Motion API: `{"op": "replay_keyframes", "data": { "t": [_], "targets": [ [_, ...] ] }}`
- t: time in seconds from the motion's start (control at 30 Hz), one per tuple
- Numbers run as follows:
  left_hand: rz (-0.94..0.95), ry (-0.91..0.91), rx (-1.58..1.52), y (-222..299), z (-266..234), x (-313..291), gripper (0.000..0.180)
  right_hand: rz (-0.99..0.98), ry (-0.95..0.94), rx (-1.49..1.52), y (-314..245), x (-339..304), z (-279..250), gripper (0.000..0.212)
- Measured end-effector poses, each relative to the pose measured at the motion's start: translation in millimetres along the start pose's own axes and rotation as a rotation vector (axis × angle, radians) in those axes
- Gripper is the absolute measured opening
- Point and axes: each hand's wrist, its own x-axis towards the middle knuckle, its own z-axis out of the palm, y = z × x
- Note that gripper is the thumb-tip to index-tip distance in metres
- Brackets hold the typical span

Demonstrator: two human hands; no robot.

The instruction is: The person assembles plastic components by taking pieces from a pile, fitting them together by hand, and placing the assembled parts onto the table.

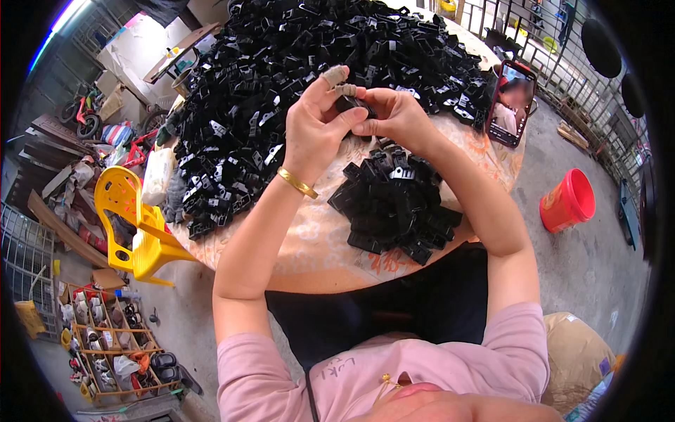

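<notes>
Left hand (316, 130), with beige tape on 2 fingers, and right hand (397, 119) are closed narrowly on 1 small black plastic piece (346, 103) above the table covered in peach patterned cloth (302, 246). On the table's far side spreads a large heap of black plastic parts (246, 105); a smaller pile of black parts (397, 204) lies toward its near edge. At the table's right edge stands a black-framed phone with a lit screen (510, 105); a red plastic bucket (559, 204) is to its right, a yellow plastic chair (156, 254) to its left.

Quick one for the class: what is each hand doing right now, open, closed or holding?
Left hand: closed, holding a small black plastic part.
Right hand: closed, fingers on the same part.
</notes>
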Motion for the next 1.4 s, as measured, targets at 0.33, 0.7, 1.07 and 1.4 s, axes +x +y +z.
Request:
{"op": "replay_keyframes", "data": {
  "t": [0.33,0.7,1.07,1.4],
  "targets": [
    [0.007,-0.031,-0.147,2,-8,5,0.051,-0.040,-0.031,0.025,-7,-2,-1,0.045],
    [0.443,-0.415,0.670,10,17,-45,0.056,0.012,-0.030,-0.550,-11,5,-58,0.034],
    [0.064,-0.173,1.113,2,-26,-26,0.021,0.030,-0.125,-1.147,-2,0,-47,0.032],
    [0.152,-0.153,1.280,-31,-35,-28,0.019,-0.237,-0.092,-0.925,1,2,-26,0.035]
  ]
}}
